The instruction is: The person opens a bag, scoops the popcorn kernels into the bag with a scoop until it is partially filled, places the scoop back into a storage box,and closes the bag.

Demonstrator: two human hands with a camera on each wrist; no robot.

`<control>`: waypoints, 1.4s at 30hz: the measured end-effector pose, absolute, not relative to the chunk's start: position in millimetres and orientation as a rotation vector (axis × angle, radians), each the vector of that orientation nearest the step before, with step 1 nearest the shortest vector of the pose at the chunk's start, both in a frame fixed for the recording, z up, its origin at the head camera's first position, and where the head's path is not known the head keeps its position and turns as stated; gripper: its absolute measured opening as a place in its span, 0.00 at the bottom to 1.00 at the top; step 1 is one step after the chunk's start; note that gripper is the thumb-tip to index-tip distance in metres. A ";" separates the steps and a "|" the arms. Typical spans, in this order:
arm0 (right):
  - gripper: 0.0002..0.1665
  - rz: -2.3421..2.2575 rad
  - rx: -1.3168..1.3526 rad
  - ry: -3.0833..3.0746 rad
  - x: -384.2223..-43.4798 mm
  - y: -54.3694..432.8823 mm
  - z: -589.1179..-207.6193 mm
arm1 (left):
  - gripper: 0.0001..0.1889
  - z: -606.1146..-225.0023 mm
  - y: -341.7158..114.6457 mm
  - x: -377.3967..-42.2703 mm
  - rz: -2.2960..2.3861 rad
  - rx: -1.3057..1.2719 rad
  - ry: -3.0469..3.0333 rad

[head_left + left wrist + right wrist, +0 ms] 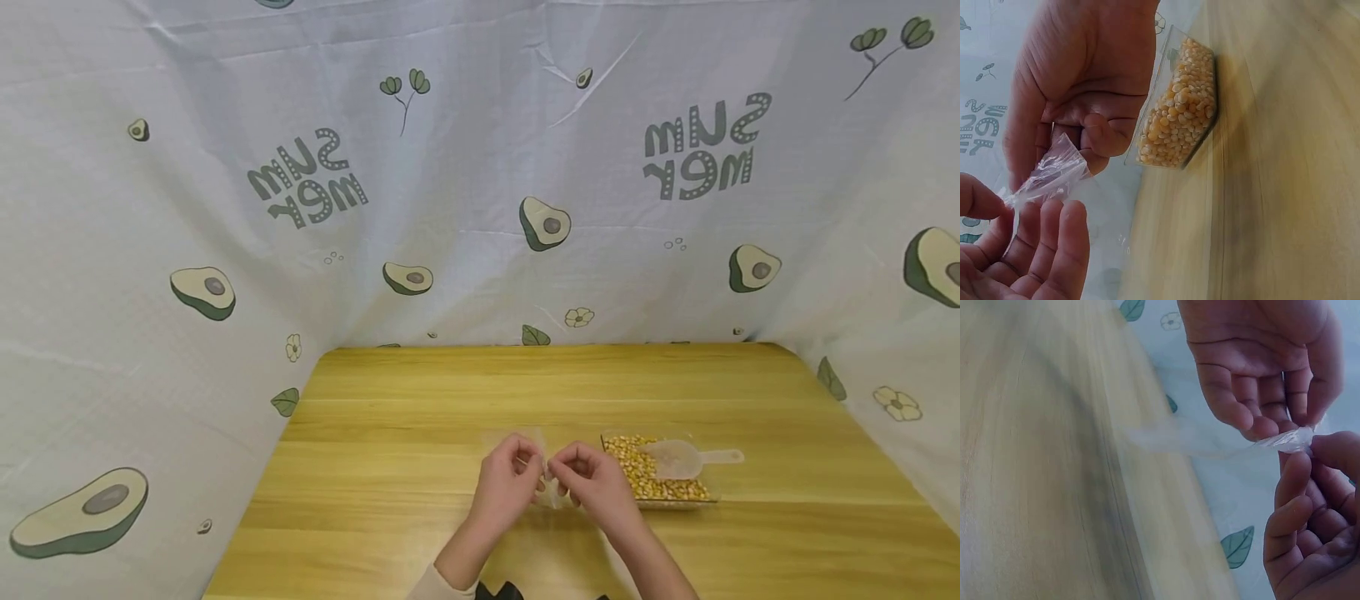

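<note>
Basically, both hands work just left of the corn box (678, 503), seen from the head. Clear plastic bag (1059, 172) sits between the two sets of fingertips, also left of the box. Left hand (510, 477), farther from the box, pinches one bit of the bag's edge, thumb against finger. Right hand (600, 486), beside the box, pinches the edge right next to that, so the two grips nearly meet. Other fingers loosely curled, narrow gaps. Loose part of the bag sticks out past the fingertips, crumpled, partly blurred in the right wrist view. Corn kernels (632, 468) in the box; scoop (677, 460) lies on them, handle out over the box's right side. Wood table (405, 467) under the box, avocado-print cloth (465, 167) behind it and off both sides.
</note>
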State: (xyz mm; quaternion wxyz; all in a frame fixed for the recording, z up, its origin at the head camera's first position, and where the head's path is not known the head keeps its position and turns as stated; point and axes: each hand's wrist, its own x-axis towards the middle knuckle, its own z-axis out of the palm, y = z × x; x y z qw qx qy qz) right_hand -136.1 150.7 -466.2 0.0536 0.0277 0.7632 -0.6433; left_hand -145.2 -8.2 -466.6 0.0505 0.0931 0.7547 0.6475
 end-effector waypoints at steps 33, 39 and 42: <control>0.07 -1.900 0.023 2.505 -136.2 142.8 -465.5 | 0.07 -469.3 -6.9 -141.5 1.950 0.397 2.439; 0.03 -1.899 0.050 2.542 -136.6 141.3 -468.1 | 0.09 -471.2 -7.6 -141.6 1.963 0.408 2.447; 0.03 -1.919 0.073 2.534 -136.6 140.7 -469.1 | 0.10 -472.4 -8.0 -142.1 1.982 0.415 2.420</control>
